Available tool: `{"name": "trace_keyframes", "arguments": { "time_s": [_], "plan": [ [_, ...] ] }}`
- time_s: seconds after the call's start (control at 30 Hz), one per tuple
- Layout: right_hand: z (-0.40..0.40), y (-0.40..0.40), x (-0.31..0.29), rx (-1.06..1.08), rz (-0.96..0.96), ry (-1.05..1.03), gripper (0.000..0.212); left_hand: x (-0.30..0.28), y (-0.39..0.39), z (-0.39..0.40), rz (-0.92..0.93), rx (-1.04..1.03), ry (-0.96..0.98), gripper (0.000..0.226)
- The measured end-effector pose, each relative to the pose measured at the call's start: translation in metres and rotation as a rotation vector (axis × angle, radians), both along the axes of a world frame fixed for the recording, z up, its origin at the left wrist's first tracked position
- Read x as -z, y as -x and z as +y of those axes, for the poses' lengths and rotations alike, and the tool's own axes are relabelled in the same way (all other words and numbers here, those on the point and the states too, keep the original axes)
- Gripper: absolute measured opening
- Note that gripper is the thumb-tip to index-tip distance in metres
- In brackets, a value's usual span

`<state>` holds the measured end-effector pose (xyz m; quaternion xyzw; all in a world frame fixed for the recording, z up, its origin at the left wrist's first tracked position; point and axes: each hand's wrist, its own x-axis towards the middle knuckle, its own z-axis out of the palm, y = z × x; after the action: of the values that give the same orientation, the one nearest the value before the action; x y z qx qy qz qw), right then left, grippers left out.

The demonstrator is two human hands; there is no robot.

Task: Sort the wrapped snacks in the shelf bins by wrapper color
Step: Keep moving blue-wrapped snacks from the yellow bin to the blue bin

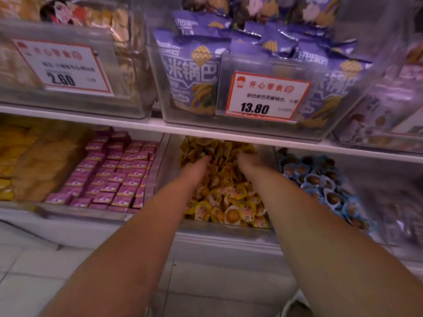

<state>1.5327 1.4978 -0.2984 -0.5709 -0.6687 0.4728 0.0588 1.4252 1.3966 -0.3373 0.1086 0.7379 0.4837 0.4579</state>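
yellow snacks: small round yellow-wrapped snacks [229, 202] are filling the clear middle bin [219, 227] on the lower shelf.
hands: left hand [198, 167] and right hand [246, 162] are reaching deep into that pile; fingers are buried, so their grasp cannot be told.
progress: each bin is showing one colour; what is left seems to be hunting strays.
neighbours: pink square packets [114, 177] are lying left, blue-wrapped round snacks [320, 186] right.
above: purple foil bags [190, 72] are standing behind price tags [266, 97].

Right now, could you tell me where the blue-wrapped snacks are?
In the head view, the blue-wrapped snacks lie on the lower shelf, right of the yellow-wrapped snacks that both hands reach into.
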Motion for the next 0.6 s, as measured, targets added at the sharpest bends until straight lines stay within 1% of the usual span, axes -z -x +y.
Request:
{"name": "trace_keyframes", "arguments": {
  "time_s": [0.03, 0.07, 0.13, 0.23, 0.3, 0.33, 0.4, 0.43, 0.5, 0.53, 0.57, 0.6],
  "plan": [
    [-0.001, 0.001, 0.007, 0.027, 0.036, 0.044, 0.052, -0.001, 0.000, 0.000, -0.154, 0.021, -0.068, 0.061],
    [-0.002, 0.002, 0.013, 0.073, 0.103, 0.100, 0.053, -0.002, -0.001, 0.001, -0.253, 0.040, -0.118, 0.058],
    [-0.002, 0.002, 0.022, 0.192, 0.257, 0.228, 0.054, 0.001, -0.002, 0.003, -0.391, 0.077, -0.187, 0.058],
    [0.001, 0.008, 0.029, 0.314, 0.457, 0.388, 0.056, 0.006, 0.004, 0.009, -0.502, 0.144, -0.285, 0.059],
    [-0.001, 0.013, 0.030, 0.348, 0.550, 0.436, 0.058, 0.004, 0.008, 0.013, -0.519, 0.158, -0.332, 0.057],
    [-0.004, 0.015, 0.029, 0.362, 0.579, 0.449, 0.059, 0.004, 0.009, 0.016, -0.466, 0.148, -0.322, 0.058],
    [-0.007, 0.019, 0.029, 0.383, 0.651, 0.496, 0.062, 0.000, 0.012, 0.019, -0.260, 0.075, -0.288, 0.059],
    [-0.007, 0.022, 0.030, 0.377, 0.688, 0.525, 0.063, -0.003, 0.013, 0.018, -0.142, 0.052, -0.309, 0.055],
    [-0.005, 0.024, 0.030, 0.337, 0.780, 0.568, 0.065, -0.011, 0.012, 0.011, 0.031, 0.035, -0.393, 0.044],
    [-0.006, 0.023, 0.026, 0.309, 0.809, 0.554, 0.063, -0.015, 0.010, 0.004, 0.135, 0.037, -0.422, 0.042],
    [-0.007, 0.022, 0.022, 0.268, 0.813, 0.508, 0.060, -0.017, 0.007, -0.006, 0.246, 0.063, -0.440, 0.045],
    [-0.009, 0.020, 0.016, 0.212, 0.781, 0.430, 0.054, -0.017, 0.003, -0.016, 0.341, 0.117, -0.443, 0.049]
  ]
}}
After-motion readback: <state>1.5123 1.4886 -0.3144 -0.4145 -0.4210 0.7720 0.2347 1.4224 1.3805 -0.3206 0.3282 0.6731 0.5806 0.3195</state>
